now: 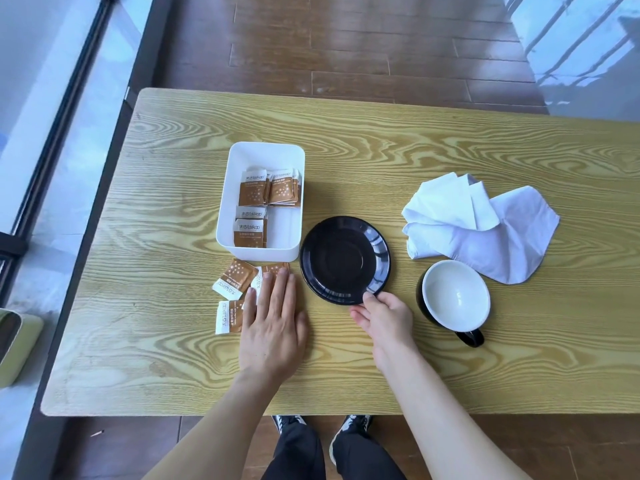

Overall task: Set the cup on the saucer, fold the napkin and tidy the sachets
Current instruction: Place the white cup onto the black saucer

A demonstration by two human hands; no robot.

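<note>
A black saucer (344, 259) lies on the wooden table (450, 150), with nothing on it. My right hand (382, 320) pinches its near rim between thumb and fingers. To its right stands a cup (455, 299), black outside and white inside, its handle pointing toward me. A crumpled white napkin (481, 225) lies behind the cup. Loose brown-and-white sachets (235, 280) lie in front of a white box (265, 200) that holds several more. My left hand (273, 322) rests flat, fingers together, partly covering the loose sachets.
The table's near edge runs just in front of my arms, with my legs and shoes below it. A pale green object (17, 344) sits off the table's left side. Beyond the far edge is a dark wood floor.
</note>
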